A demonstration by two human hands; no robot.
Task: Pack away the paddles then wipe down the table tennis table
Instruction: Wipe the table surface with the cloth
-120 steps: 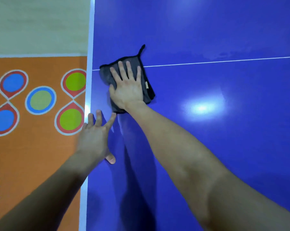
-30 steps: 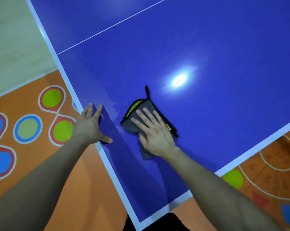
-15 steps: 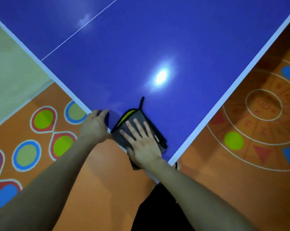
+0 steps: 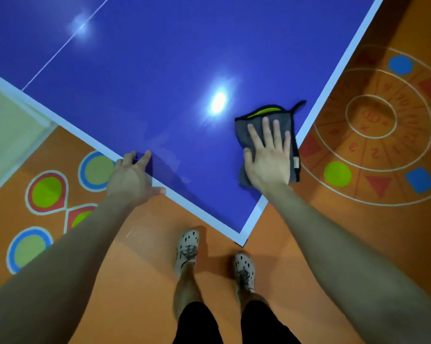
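Now, starting from my left hand (image 4: 132, 177): it rests on the near-left edge of the table tennis worktop (image 4: 159, 70), fingers loosely bent onto the blue surface and thumb lying along the white border. It holds nothing and only steadies me. Just beyond its fingertips there is a faint damp smear (image 4: 169, 155) on the blue. Half a second ago the cloth lay right beside this hand; since then I have swept it away to my right, across the corner (image 4: 241, 233) that points at my shoes (image 4: 188, 247).

Further right, past the bright ceiling-light glare (image 4: 218, 103), the grey microfibre cloth (image 4: 285, 119) lies flat under my right hand (image 4: 269, 160). That hand is open, fingers straight and a little spread, palm pressing the cloth down rather than gripping it. A yellow-green fold shows at the cloth's far edge and its black hanging loop (image 4: 299, 105) sticks out beyond my little finger. The cloth's right side is touching the white border of the right edge, with the orange play floor (image 4: 358, 244) beyond.

I judge this corner strip has had one full pass, so the wiping is well under way. No paddles are in view, so I take them as packed. The next stroke probably belongs farther from me, toward the white centre line (image 4: 60, 49).
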